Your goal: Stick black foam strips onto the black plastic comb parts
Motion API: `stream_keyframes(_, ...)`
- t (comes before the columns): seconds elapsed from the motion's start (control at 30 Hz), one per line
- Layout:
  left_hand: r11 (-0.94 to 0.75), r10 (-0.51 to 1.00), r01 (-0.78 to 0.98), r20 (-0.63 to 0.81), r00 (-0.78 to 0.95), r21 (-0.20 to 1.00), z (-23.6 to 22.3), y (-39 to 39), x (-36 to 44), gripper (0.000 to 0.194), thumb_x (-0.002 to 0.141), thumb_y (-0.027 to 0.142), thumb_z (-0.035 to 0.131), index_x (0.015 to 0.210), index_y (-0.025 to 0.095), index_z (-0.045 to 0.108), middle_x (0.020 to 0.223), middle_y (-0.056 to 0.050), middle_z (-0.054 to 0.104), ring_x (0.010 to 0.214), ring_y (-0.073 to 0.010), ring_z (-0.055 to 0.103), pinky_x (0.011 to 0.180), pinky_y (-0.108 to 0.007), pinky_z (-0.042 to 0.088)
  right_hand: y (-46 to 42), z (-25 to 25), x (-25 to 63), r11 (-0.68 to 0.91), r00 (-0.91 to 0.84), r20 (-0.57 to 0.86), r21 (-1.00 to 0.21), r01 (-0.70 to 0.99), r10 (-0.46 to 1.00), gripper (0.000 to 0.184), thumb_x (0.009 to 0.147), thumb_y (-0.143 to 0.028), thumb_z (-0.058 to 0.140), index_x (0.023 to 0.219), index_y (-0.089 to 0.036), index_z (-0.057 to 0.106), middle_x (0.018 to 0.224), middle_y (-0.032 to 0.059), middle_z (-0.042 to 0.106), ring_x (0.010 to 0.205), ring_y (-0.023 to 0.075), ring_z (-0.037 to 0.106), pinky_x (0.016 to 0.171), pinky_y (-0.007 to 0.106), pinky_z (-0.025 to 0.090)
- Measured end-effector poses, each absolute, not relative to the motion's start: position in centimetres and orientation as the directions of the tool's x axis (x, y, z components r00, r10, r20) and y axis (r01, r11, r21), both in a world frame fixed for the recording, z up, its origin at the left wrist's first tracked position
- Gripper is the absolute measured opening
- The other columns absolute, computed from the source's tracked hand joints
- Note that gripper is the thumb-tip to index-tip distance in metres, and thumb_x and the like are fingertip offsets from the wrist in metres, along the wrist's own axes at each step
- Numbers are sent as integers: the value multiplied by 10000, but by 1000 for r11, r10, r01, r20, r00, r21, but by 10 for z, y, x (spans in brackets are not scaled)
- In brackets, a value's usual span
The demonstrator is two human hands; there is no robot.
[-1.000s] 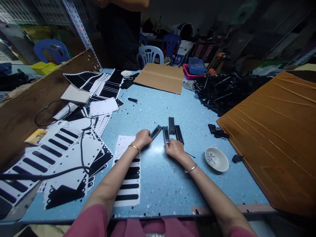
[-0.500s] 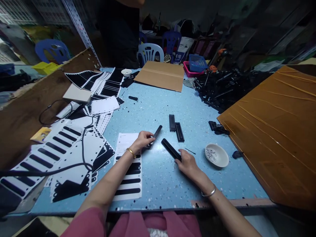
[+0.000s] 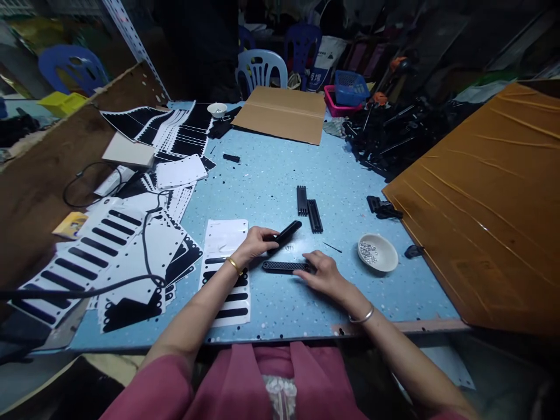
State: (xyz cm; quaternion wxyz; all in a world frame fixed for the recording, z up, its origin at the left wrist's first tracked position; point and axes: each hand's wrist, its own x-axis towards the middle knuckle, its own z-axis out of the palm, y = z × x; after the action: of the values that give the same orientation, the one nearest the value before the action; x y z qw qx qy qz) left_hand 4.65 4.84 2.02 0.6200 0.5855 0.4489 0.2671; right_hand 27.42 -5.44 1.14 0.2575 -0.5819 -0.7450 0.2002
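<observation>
My left hand (image 3: pixel 256 241) is closed around one end of a smooth black plastic bar (image 3: pixel 286 232) that points up and to the right. My right hand (image 3: pixel 322 274) lies on the right end of a textured black strip (image 3: pixel 283 266) lying flat on the blue table (image 3: pixel 271 186), fingers pressing it. Two more black bars (image 3: pixel 308 209) lie side by side just beyond. A white sheet with black stickers (image 3: pixel 225 274) lies under my left wrist.
A small white dish of shiny bits (image 3: pixel 377 252) stands right of my hands. Sticker sheets and a black cable (image 3: pixel 131 245) cover the left. A brown board (image 3: pixel 485 198) rises at the right, a pile of black parts (image 3: pixel 389 146) and cardboard (image 3: pixel 284 114) behind.
The two pieces have changed hands: my left hand now holds the smooth bar, my right hand presses the textured strip flat. The view has tilted down.
</observation>
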Motion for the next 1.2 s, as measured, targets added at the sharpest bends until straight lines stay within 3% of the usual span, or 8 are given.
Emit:
stream_keyframes(0.13, 190, 843, 217, -273, 463, 957, 25, 37, 49, 502, 575, 198, 720, 1049, 34, 694, 910, -98, 687, 767, -161, 617, 706, -253, 471, -26, 22, 266, -113, 161, -45, -889, 444, 986, 553, 746, -620, 564, 845, -79, 621, 692, 101, 592, 615, 163, 567, 592, 280, 438)
stream_keyframes(0.23, 139, 833, 292, -271, 483, 946, 36, 29, 52, 479, 594, 172, 711, 1058, 56, 699, 910, -80, 688, 780, -161, 624, 731, -257, 482, -10, 28, 260, -205, 195, -160, -951, 233, 968, 608, 679, -712, 551, 778, -112, 542, 634, 83, 577, 557, 176, 577, 500, 264, 422)
stream_keyframes(0.4, 10, 876, 436, -218, 430, 900, 37, 34, 53, 550, 614, 104, 699, 1162, 87, 665, 1025, -65, 679, 936, -174, 633, 869, -258, 476, -31, 31, 274, -58, 31, -49, -830, 555, 998, 375, 848, -440, 419, 629, -145, 495, 567, 78, 563, 498, 151, 540, 531, 268, 401)
stream_keyframes(0.57, -118, 843, 457, -155, 516, 881, 25, 51, 50, 440, 682, 141, 658, 1120, 113, 689, 1018, -52, 682, 910, -165, 639, 840, -248, 473, -122, 42, 293, -58, -78, -146, -746, 664, 986, 360, 891, -345, 370, 608, -144, 465, 581, 69, 539, 538, 126, 508, 533, 243, 376)
stream_keyframes(0.7, -199, 706, 498, -229, 670, 844, 23, 61, 45, 337, 695, 185, 641, 1008, 86, 721, 866, -65, 691, 757, -154, 625, 691, -232, 458, -192, 47, 296, 6, -281, -233, -759, 651, 931, 296, 836, -232, 412, 973, -86, 630, 850, 92, 635, 702, 132, 589, 623, 228, 463)
stream_keyframes(0.83, -243, 681, 540, -254, 686, 806, 20, 63, 42, 327, 720, 189, 609, 1008, 78, 718, 815, -66, 680, 712, -149, 601, 658, -238, 443, -181, 36, 302, 88, -146, -28, -683, 725, 989, 404, 823, -298, 465, 1092, -50, 634, 914, 126, 643, 734, 170, 605, 685, 299, 490)
stream_keyframes(1.03, -592, 752, 522, 189, 631, 614, 27, 42, 50, 433, 705, 101, 584, 1126, 135, 675, 1006, -82, 668, 929, -198, 599, 885, -337, 440, -55, 23, 295, -365, 121, -344, -889, 276, 931, 506, 806, -521, 473, 966, -55, 584, 802, 136, 629, 581, 189, 597, 460, 285, 432)
stream_keyframes(1.2, -801, 585, 384, 464, 665, 459, 32, 27, 51, 411, 752, 60, 507, 1135, 130, 640, 988, -80, 664, 932, -203, 589, 851, -366, 435, 0, 19, 276, -380, 1, -381, -921, 85, 925, 615, 582, -481, 722, 987, -40, 583, 651, 76, 589, 521, 187, 575, 413, 248, 395)
